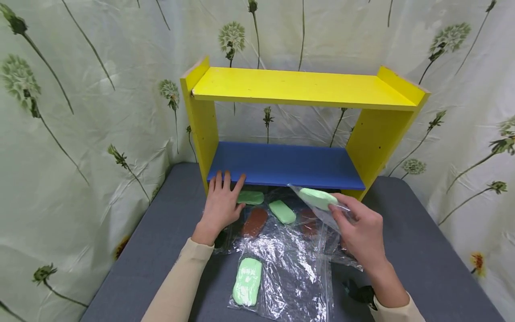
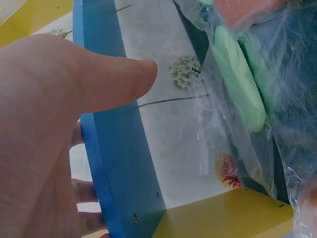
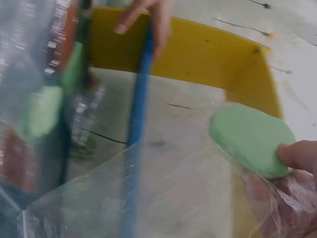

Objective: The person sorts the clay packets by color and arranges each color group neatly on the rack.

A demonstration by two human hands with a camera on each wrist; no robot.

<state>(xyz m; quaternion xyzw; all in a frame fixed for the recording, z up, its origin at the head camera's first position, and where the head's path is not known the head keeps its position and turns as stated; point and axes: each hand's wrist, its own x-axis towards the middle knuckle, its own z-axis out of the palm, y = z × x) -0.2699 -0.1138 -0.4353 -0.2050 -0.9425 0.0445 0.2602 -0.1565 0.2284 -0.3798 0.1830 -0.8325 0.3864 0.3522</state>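
Head | hands: left hand [image 1: 220, 201] fingers spread, touching blue shelf [image 1: 281, 163] | right hand [image 1: 360, 228] pinches clear bag [image 1: 324, 216] containing green bar [image 1: 317, 198]

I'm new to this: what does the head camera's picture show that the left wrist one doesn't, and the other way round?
Only the head view: the cream sleeves and the upper face of the yellow top board.
Only the left wrist view: the underside of the blue shelf and a reddish printed flower seen through the gap beneath it.
Both: the left hand at that shelf's front edge, green pieces in clear plastic, and flower-patterned cloth.
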